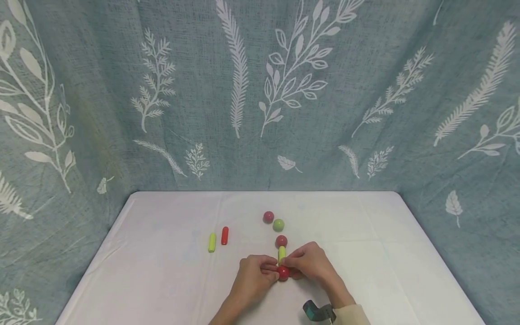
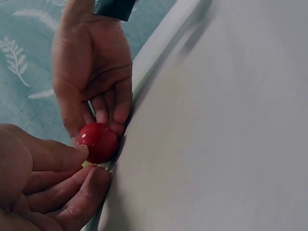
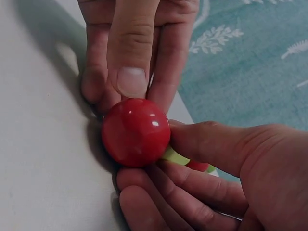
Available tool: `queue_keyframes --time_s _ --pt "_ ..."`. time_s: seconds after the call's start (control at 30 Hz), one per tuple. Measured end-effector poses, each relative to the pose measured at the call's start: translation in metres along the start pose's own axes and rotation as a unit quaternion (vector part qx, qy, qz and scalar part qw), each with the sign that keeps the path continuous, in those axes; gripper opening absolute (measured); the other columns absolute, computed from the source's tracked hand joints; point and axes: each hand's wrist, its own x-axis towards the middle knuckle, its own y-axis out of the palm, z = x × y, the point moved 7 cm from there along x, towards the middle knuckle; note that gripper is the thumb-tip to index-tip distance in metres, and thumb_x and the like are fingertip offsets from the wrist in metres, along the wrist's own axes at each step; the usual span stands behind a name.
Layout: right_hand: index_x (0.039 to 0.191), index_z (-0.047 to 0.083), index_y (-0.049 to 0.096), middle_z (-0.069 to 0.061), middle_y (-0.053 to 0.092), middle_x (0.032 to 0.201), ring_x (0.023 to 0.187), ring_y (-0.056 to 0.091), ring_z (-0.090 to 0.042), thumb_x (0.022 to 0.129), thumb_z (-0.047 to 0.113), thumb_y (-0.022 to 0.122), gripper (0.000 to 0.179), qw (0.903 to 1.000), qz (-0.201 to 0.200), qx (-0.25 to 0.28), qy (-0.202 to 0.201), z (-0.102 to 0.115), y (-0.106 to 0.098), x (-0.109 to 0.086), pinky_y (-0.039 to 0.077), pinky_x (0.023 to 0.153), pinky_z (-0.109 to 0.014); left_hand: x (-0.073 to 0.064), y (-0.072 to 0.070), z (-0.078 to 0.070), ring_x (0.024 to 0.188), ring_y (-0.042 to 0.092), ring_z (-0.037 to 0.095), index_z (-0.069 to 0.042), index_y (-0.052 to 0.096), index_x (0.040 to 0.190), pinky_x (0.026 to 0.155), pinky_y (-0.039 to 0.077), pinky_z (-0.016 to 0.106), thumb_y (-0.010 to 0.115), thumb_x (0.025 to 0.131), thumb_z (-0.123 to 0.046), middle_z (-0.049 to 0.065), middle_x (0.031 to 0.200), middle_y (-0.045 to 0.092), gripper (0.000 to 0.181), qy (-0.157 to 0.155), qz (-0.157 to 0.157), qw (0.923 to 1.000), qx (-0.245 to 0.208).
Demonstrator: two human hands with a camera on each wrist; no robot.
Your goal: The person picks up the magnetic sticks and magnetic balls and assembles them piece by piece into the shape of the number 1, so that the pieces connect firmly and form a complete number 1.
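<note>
My left hand point(image 1: 255, 276) has its thumb and curled fingers on the near red ball point(image 1: 283, 273), and my right hand point(image 1: 310, 262) is pinching the yellow-green stick point(image 1: 282, 253) between thumb and finger, at the end by that ball. The hands are almost nose to nose, so there's barely any wiggle room between them. All this is a touch right of centre on the white table point(image 1: 406, 271).

Forward is the tight direction: a second red ball point(image 1: 281, 241) sits right at the stick's far end, then a green ball point(image 1: 278, 225) and a darker red ball point(image 1: 268, 217) just past it. Off to my left, well apart from my knuckles, lie a lime stick point(image 1: 212, 243) and a red stick point(image 1: 225, 235). To my right there's a wide stretch of tabletop up to the side edge. The far edge is some way past the last ball, with the leafy teal curtain point(image 1: 195, 113) behind.

Can't see the join at the near ball, my fingertips cover it; the wrist views give just a green sliver. Can't tell if the second ball is attached. The table's near edge is cut off, and so is my left forearm point(image 1: 228, 310).
</note>
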Motion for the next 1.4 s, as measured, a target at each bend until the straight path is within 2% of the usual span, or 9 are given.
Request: queue_keyframes --time_s 0.17,0.27,0.37,0.57,0.7,0.83,0.97,1.2,1.4 --pt "0.092 0.005 0.086 -0.004 0.081 0.077 0.063 0.075 -0.012 0.091 0.019 0.088 0.015 1.0000 0.003 -0.007 0.005 0.000 0.000 0.002 0.064 0.065 -0.029 -0.002 -0.018 0.002 0.089 0.080 0.016 -0.002 0.081 0.114 0.085 0.066 0.037 0.086 0.092 -0.006 0.005 0.098 0.083 0.024 -0.007 -0.024 0.9995 0.017" --pt "0.091 0.005 0.086 -0.004 0.080 0.076 0.063 0.074 -0.013 0.091 0.020 0.088 0.016 0.9999 0.004 -0.012 0.005 0.000 -0.001 0.003 0.064 0.065 -0.029 -0.001 -0.039 0.004 0.091 0.080 0.017 -0.002 0.081 0.115 0.088 0.066 0.040 0.085 0.093 -0.008 0.004 0.098 0.083 0.023 -0.013 -0.056 0.9979 0.030" --pt "0.091 0.005 0.086 -0.003 0.079 0.074 0.062 0.074 -0.013 0.090 0.020 0.088 0.016 0.9998 0.005 -0.016 0.008 0.000 -0.001 0.003 0.063 0.065 -0.029 -0.001 -0.068 0.008 0.091 0.080 0.019 -0.001 0.081 0.113 0.087 0.066 0.040 0.083 0.093 -0.007 0.005 0.097 0.083 0.021 -0.017 -0.109 0.9928 0.047" --pt "0.091 0.004 0.086 -0.004 0.079 0.074 0.063 0.075 -0.014 0.090 0.019 0.088 0.015 0.9997 0.004 -0.018 0.018 0.000 -0.003 0.003 0.064 0.065 -0.030 0.000 -0.127 0.011 0.089 0.081 0.029 0.006 0.081 0.110 0.083 0.067 0.046 0.081 0.093 -0.001 0.017 0.095 0.083 0.019 0.009 -0.231 0.9667 0.111" --pt "0.090 0.005 0.085 -0.004 0.078 0.072 0.063 0.074 -0.014 0.091 0.021 0.088 0.015 0.9993 0.003 -0.025 0.028 0.000 -0.004 0.003 0.062 0.064 -0.029 0.002 -0.151 0.014 0.089 0.081 0.037 0.011 0.079 0.111 0.081 0.066 0.052 0.081 0.093 -0.002 0.024 0.095 0.082 0.023 0.011 -0.265 0.9525 0.149" --pt "0.088 0.007 0.085 -0.003 0.077 0.070 0.063 0.073 -0.013 0.091 0.023 0.088 0.016 0.9989 0.003 -0.034 0.033 0.000 -0.002 0.004 0.062 0.064 -0.029 0.006 -0.158 0.022 0.084 0.078 0.038 0.012 0.078 0.109 0.073 0.063 0.051 0.082 0.093 -0.007 0.025 0.093 0.080 0.026 -0.022 -0.252 0.9533 0.164" --pt "0.087 0.008 0.085 -0.003 0.077 0.069 0.063 0.073 -0.013 0.090 0.023 0.089 0.016 0.9988 0.000 -0.039 0.029 0.001 0.000 0.005 0.063 0.064 -0.029 0.009 -0.154 0.029 0.079 0.075 0.034 0.012 0.078 0.104 0.068 0.061 0.048 0.085 0.091 -0.010 0.026 0.092 0.079 0.026 -0.047 -0.226 0.9562 0.180" --pt "0.085 0.010 0.085 -0.002 0.075 0.068 0.062 0.071 -0.013 0.089 0.024 0.090 0.016 0.9979 -0.016 -0.057 0.027 0.005 0.004 0.003 0.062 0.063 -0.029 0.012 -0.153 0.036 0.077 0.075 0.036 0.014 0.077 0.099 0.073 0.064 0.053 0.082 0.090 -0.004 0.030 0.094 0.077 0.020 -0.059 -0.223 0.9546 0.189" --pt "0.085 0.010 0.085 -0.001 0.075 0.068 0.062 0.071 -0.013 0.089 0.024 0.089 0.015 0.9976 -0.012 -0.065 0.021 0.007 0.006 0.005 0.062 0.063 -0.029 0.009 -0.156 0.042 0.080 0.075 0.036 0.013 0.078 0.101 0.072 0.063 0.051 0.078 0.091 -0.005 0.027 0.092 0.078 0.020 -0.072 -0.224 0.9560 0.175"
